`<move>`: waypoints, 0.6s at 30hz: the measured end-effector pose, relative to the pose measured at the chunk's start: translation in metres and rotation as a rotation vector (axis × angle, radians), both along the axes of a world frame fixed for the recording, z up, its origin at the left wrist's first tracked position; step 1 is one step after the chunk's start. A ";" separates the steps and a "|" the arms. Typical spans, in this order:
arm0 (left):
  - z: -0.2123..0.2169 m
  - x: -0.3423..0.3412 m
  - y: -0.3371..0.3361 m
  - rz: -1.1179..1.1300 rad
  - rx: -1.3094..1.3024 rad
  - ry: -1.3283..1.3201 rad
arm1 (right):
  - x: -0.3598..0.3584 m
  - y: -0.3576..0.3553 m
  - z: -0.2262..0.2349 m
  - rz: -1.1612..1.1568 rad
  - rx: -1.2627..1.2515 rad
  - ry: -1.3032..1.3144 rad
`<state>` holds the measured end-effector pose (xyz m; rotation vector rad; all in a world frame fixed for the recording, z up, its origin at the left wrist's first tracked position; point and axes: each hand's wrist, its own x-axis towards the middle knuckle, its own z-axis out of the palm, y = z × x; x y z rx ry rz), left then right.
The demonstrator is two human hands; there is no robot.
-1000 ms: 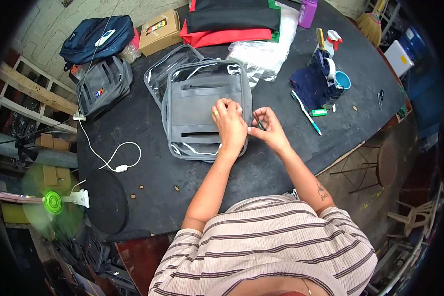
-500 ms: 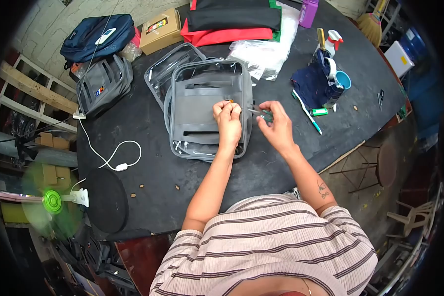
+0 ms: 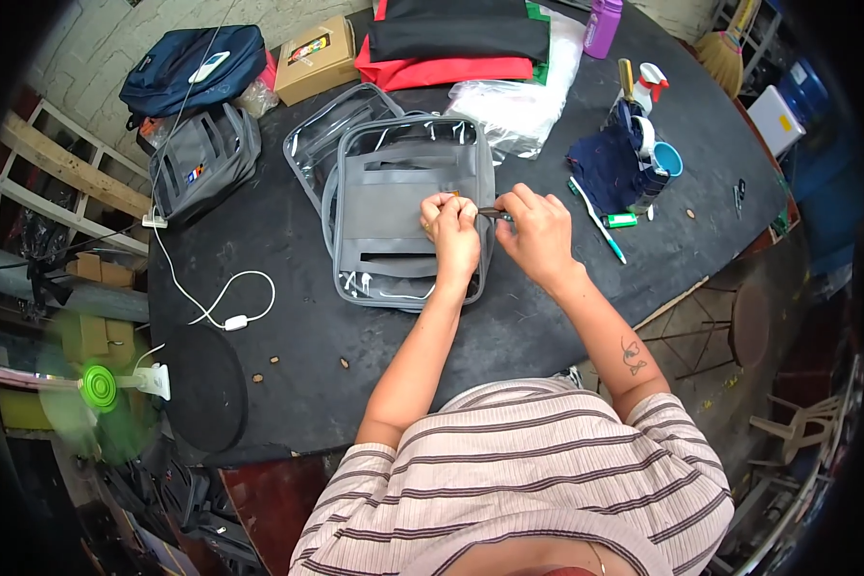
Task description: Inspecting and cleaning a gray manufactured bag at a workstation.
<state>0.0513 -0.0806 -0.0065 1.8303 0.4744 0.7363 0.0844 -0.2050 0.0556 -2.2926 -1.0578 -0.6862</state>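
A grey bag (image 3: 389, 216) with clear plastic panels lies flat in front of me, over another clear-panelled bag (image 3: 307, 130). My left hand (image 3: 453, 230) is closed in a pinch over the right part of the grey bag, beside a small orange tag (image 3: 454, 193); what its fingertips grip is hidden. Just to its right, my right hand (image 3: 538, 235) grips a small dark tool like thread snips (image 3: 490, 212). The tool's tip points left and reaches the left fingertips at the bag's right edge. Whether its blades are apart is too small to tell.
A second grey bag (image 3: 206, 158) and a navy backpack (image 3: 197, 72) stand at the left, near a cardboard box (image 3: 317, 62). Folded black and red fabric (image 3: 456, 38) lies behind. At right are a toothbrush (image 3: 597, 221), blue cup (image 3: 669, 158) and spray bottle (image 3: 651, 82). A fan (image 3: 99, 387) spins at lower left.
My right hand has moved slightly left and up, bringing the snips-like tool to the left fingertips. The left hand keeps its pinch and has shifted slightly right.
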 end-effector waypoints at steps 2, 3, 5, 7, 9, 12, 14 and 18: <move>0.003 -0.004 0.005 -0.086 -0.087 -0.067 | 0.002 0.000 0.001 0.008 -0.008 -0.004; 0.004 -0.009 0.013 -0.170 -0.181 -0.159 | 0.005 -0.001 0.001 -0.005 0.034 0.053; 0.022 -0.031 0.021 -0.387 -0.055 -0.262 | 0.018 -0.013 0.000 -0.025 0.072 0.108; 0.061 -0.063 0.029 -0.621 0.495 0.174 | 0.036 -0.033 -0.004 -0.091 0.177 0.389; 0.060 -0.076 0.021 -0.660 0.662 0.429 | 0.048 -0.039 0.002 -0.032 0.147 0.403; 0.027 -0.067 -0.001 -0.466 0.816 0.399 | 0.042 -0.023 0.031 -0.038 0.131 0.499; 0.020 -0.058 -0.015 -0.393 0.868 0.391 | 0.043 -0.015 0.041 -0.054 0.159 0.495; 0.014 -0.050 -0.027 -0.362 0.898 0.405 | 0.052 -0.004 0.041 -0.054 0.184 0.471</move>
